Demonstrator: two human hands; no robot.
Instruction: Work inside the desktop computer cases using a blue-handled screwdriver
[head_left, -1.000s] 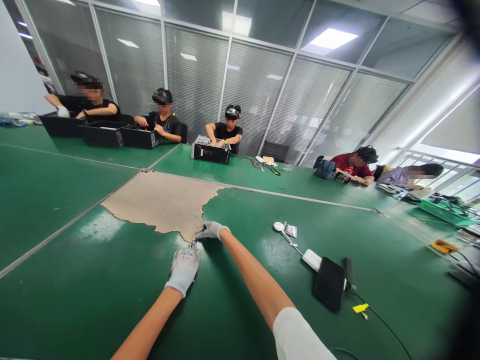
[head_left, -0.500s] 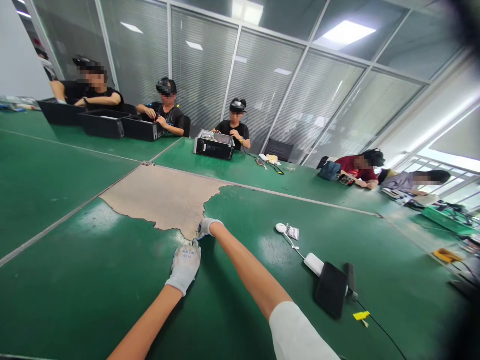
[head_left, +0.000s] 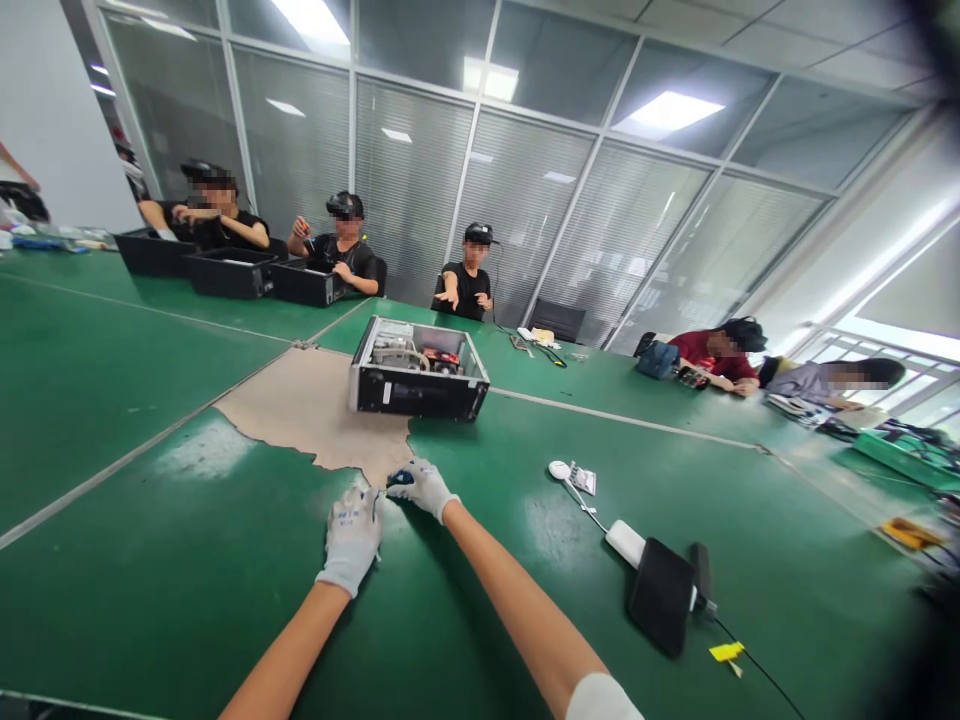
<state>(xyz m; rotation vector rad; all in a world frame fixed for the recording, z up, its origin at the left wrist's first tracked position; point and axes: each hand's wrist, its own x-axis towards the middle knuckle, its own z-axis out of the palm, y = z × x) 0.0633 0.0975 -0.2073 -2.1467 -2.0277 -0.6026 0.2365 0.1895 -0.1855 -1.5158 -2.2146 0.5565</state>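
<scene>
In the head view, both of my hands wear whitish work gloves with dark blue on the finger side. My left hand [head_left: 351, 530] rests at the lower tip of a bare beige patch [head_left: 300, 405] with a ragged edge in the green tabletop. Its fingers are bent down and closed; their tips are hidden. Right beside it, my right hand [head_left: 421, 486] has fingers bent together at the same tip. Whether either hand grips anything cannot be made out. Beyond them an open computer case [head_left: 420, 393] with parts inside sits partly over the patch, touched by neither hand.
To the right lie a black tablet-like slab [head_left: 661, 597], a white adapter [head_left: 625, 542], a round white puck [head_left: 559, 469] on a cable and a small packet [head_left: 583, 479]. Across the table, several people sit, some at black cases [head_left: 229, 273]. A green tray [head_left: 904, 460] stands far right.
The computer case has come across the table towards me onto the beige patch; the person behind it now has an arm stretched out. My hands have separated slightly, staying at the patch's tip.
</scene>
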